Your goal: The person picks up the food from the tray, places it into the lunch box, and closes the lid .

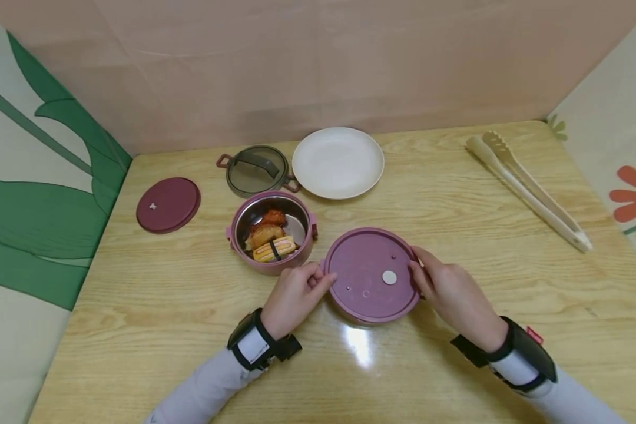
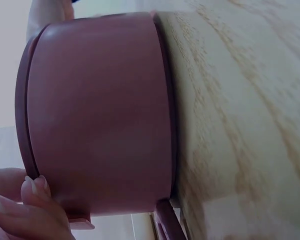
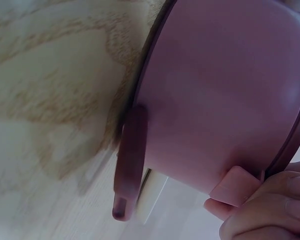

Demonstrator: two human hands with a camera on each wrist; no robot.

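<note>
A round purple lid [image 1: 368, 277] with a white button sits on a purple pot [image 2: 100, 115] standing on the table. My left hand [image 1: 299, 294] pinches the lid's left edge between thumb and fingers. On the opposite side, my right hand [image 1: 450, 288] grips the lid's edge by a side tab [image 3: 236, 186]. A folding handle [image 3: 130, 162] hangs low on the pot's wall in the right wrist view. What the covered pot holds is hidden. Just beyond my left hand stands a second purple pot [image 1: 275, 270], uncovered, with corn [image 1: 274, 249] and browned food pieces inside.
Behind the uncovered pot lie a dark see-through lid [image 1: 254, 179] with handles and a white plate [image 1: 339, 164]. A maroon disc-shaped lid [image 1: 168, 205] is at the left. Beige tongs [image 1: 530, 191] rest at the right. A pink wall [image 1: 318, 70] borders the table's back.
</note>
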